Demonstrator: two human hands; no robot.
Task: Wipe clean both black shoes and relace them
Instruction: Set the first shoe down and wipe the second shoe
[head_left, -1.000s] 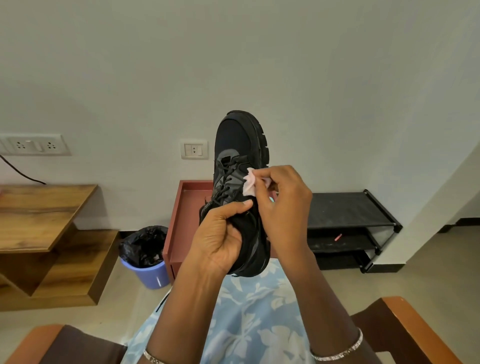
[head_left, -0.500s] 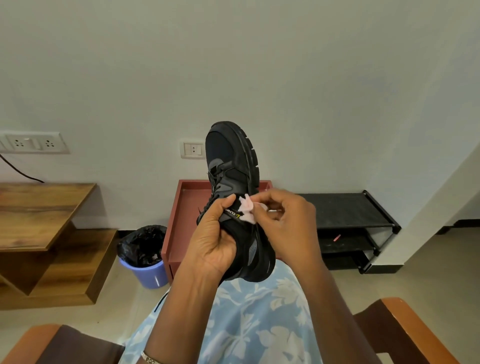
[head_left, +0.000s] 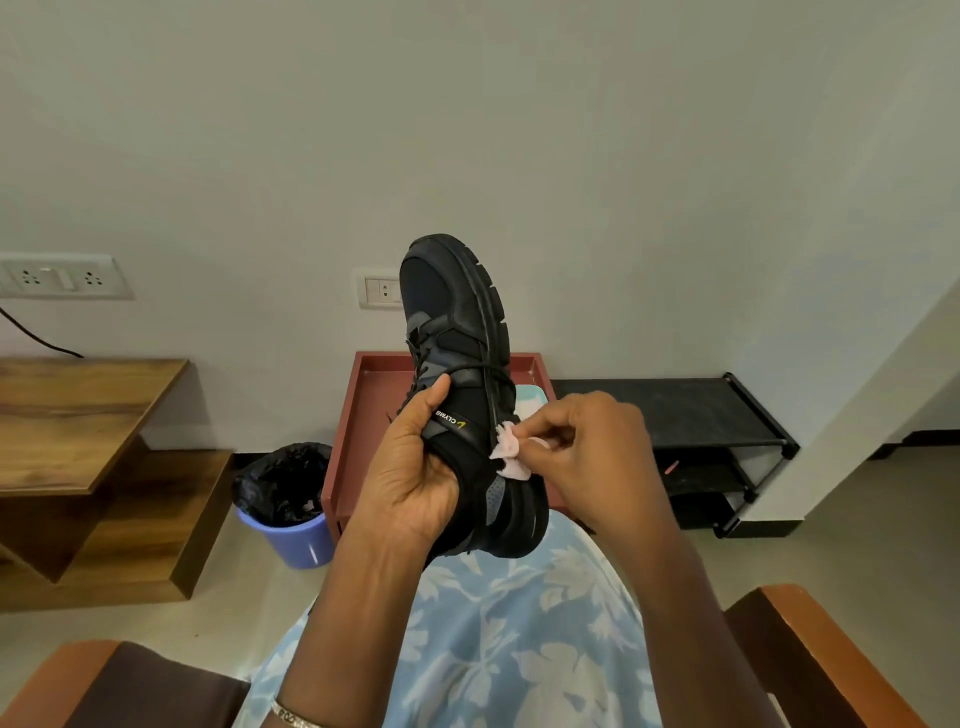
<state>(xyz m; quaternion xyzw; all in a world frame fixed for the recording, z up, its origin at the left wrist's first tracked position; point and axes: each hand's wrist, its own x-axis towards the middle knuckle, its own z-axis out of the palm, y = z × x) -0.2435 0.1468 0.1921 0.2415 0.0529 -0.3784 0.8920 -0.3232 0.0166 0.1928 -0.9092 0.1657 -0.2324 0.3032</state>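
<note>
Black shoe (head_left: 457, 332): toe up, long axis near vertical, my left hand (head_left: 410, 478) gripping its lower half. Pink wipe (head_left: 509, 452): pinched by my right hand (head_left: 592, 447), touching the shoe's right flank.

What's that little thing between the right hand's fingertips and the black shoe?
A small crumpled pinkish-white wipe, pinched by the right hand and pressed against the black shoe on its side. The head view shows it.
</note>
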